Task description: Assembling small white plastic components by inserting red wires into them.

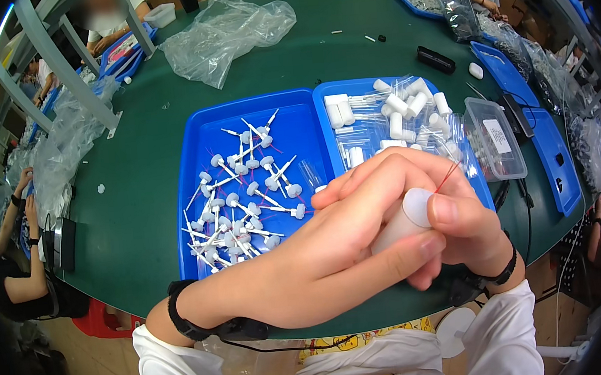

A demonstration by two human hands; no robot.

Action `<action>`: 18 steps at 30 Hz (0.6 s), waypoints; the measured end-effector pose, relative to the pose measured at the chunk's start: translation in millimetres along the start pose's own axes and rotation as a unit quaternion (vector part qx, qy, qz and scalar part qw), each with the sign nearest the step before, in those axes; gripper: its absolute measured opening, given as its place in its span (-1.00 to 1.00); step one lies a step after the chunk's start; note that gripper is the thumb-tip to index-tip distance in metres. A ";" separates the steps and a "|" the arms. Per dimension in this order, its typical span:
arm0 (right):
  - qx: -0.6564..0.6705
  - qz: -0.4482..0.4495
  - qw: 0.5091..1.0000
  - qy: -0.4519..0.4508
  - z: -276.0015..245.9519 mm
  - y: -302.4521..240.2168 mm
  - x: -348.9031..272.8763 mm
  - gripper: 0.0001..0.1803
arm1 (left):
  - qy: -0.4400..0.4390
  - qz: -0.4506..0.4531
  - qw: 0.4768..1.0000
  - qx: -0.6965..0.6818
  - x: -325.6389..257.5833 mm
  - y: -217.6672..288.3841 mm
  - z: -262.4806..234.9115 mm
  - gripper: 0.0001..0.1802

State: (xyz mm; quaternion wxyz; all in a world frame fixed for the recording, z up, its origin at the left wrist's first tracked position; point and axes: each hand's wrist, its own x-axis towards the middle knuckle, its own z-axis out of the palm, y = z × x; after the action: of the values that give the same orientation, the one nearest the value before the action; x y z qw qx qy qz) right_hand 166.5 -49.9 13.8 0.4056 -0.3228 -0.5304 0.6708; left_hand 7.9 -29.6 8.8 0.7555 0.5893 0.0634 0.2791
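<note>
Here we are with both forearms in from the lower edge, black bands at the wrists, and our hands meeting in front of the trays. Our left hand (pixel 341 244) slants in from the left, its palm curled in and its thumb stretched along the near side of the white cylinder (pixel 396 233). Our right hand (pixel 472 226) comes round from the other side, bent close, thumb tip at the rim of the cylinder's round end. So the piece sits between our two hands, tilted, that end showing, much of its body hidden by fingers. Fine red wire (pixel 448 176) sticks out beside the right thumb.

Below and beyond, the left blue tray (pixel 187 154) carries grey-headed parts with white stems (pixel 250 162); just beside it, the right blue tray (pixel 323 107) holds white cylinders (pixel 416 104), partly behind our fingers. Green tabletop (pixel 141 201) stretches left of the trays and beyond their far rims, up to a crumpled clear bag (pixel 223 37). On our right, a clear plastic box (pixel 516 161) stands close to the tray's side.
</note>
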 end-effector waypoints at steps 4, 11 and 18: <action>0.020 -0.005 1.000 -0.021 0.3 11.6 1.1 -0.16 | 0.014 -0.038 0.999 0.003 -2.2 5.5 1.3 -0.77; 0.132 0.013 0.985 -0.112 5.0 24.8 2.0 -0.44 | -0.015 0.051 0.972 0.228 -4.8 3.0 -4.3 -0.72; -0.049 -0.157 0.970 -0.181 -3.7 41.7 10.3 -0.56 | -0.016 0.062 0.967 0.248 -4.1 -1.8 -3.0 -0.76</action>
State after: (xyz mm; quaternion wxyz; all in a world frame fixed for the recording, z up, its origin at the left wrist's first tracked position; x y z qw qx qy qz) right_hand 156.5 -43.5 -27.7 0.3868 -0.1278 -0.6711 0.6194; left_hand 3.8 -29.3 5.2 0.5680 0.7653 0.0812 0.2916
